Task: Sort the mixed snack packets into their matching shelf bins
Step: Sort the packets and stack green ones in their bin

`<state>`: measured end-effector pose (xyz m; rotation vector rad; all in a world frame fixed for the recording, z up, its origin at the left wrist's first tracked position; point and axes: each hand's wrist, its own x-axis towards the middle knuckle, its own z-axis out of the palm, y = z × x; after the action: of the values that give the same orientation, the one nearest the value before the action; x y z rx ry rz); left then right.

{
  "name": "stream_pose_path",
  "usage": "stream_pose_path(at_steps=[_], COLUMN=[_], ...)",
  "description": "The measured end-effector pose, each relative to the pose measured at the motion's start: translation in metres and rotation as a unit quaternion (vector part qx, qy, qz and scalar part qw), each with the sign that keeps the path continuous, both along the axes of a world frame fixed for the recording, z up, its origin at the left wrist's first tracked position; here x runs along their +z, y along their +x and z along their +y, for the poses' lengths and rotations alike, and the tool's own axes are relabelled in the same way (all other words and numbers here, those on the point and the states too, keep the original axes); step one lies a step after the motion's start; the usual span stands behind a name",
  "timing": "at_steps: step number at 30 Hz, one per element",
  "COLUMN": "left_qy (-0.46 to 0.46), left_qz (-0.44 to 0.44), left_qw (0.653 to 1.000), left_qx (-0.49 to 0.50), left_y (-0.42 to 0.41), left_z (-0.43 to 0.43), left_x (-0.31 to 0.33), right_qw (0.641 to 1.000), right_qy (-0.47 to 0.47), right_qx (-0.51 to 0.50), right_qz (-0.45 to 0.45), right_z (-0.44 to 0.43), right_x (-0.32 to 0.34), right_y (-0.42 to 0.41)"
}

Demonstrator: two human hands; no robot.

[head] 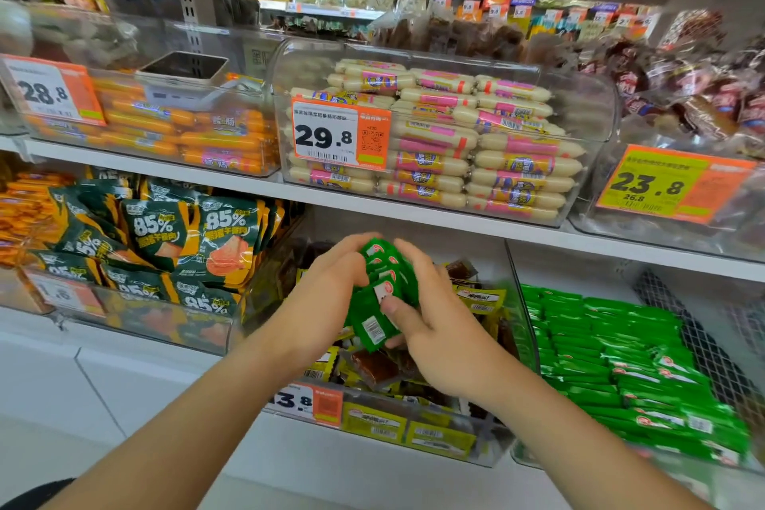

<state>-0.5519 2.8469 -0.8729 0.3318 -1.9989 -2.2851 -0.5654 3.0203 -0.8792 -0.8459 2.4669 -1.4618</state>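
Both hands hold a stack of small green snack packets (pixel 378 294) above the clear middle bin (pixel 488 443) on the lower shelf. My left hand (pixel 327 302) cups the stack from the left. My right hand (pixel 430 327) grips it from the right, thumb pressed on the front packet. The middle bin holds yellow and brown packets (pixel 476 298). To its right, a clear bin (pixel 525 455) is full of matching green packets (pixel 629 364).
Left of the middle bin is a bin of dark green "85%" pouches (pixel 182 244). The upper shelf carries clear bins of orange sausages (pixel 174 132), pink-and-cream sausages (pixel 476 145) and brown packets (pixel 703 95), each with orange price tags. A wire mesh divider (pixel 703 335) stands at the far right.
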Motion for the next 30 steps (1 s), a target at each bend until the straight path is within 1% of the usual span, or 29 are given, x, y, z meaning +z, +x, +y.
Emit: stream_pose_path(at_steps=[1, 3, 4, 5, 9, 12, 15, 19, 21, 24, 27, 28, 30], left_qy=[-0.016, 0.033, 0.043, 0.049, 0.087, 0.083, 0.067, 0.101, 0.099, 0.073, 0.050, 0.044, 0.042], left_qz=[0.003, 0.044, 0.072, 0.081, 0.090, 0.109, 0.132, 0.135, 0.138, 0.155, 0.158, 0.159, 0.158], left_qw=[1.000, 0.997, 0.995, 0.994, 0.990, 0.987, 0.984, 0.979, 0.980, 0.982, 0.985, 0.985, 0.986], left_qx=[0.010, 0.050, 0.048, 0.055, 0.060, 0.087, 0.098, 0.116, 0.103, 0.073, 0.053, 0.046, 0.045], left_y=[0.007, 0.018, 0.023, 0.026, 0.026, 0.027, 0.028, 0.028, 0.026, 0.028, 0.031, 0.032, 0.033], left_z=[0.011, 0.020, 0.026, 0.031, 0.033, 0.031, 0.034, 0.037, 0.041, 0.050, 0.056, 0.056, 0.058], left_x=[0.003, -0.003, -0.004, -0.004, -0.005, -0.001, 0.000, -0.003, -0.002, 0.000, 0.004, 0.005, 0.009], right_qw=[1.000, 0.997, 0.996, 0.994, 0.994, 0.996, 0.996, 0.997, 0.995, 0.994, 0.991, 0.991, 0.995], right_qy=[-0.020, -0.062, -0.079, -0.092, -0.101, -0.092, -0.060, -0.037, -0.046, -0.053, -0.031, -0.028, -0.039], right_qx=[-0.011, -0.030, -0.038, -0.043, -0.030, -0.013, -0.037, -0.041, -0.052, -0.036, -0.022, -0.021, -0.027], right_qz=[-0.005, -0.019, -0.026, -0.032, -0.030, 0.002, 0.048, 0.061, 0.071, 0.089, 0.129, 0.127, 0.091], right_z=[-0.001, -0.003, -0.004, -0.006, -0.008, -0.010, -0.011, -0.005, -0.004, -0.009, -0.009, -0.007, -0.003], right_x=[0.000, -0.002, -0.003, -0.005, -0.006, -0.001, 0.003, 0.007, 0.006, 0.001, -0.006, -0.007, -0.005], right_y=[-0.002, -0.003, -0.002, -0.001, 0.011, 0.017, 0.018, 0.015, 0.014, 0.018, 0.021, 0.021, 0.017])
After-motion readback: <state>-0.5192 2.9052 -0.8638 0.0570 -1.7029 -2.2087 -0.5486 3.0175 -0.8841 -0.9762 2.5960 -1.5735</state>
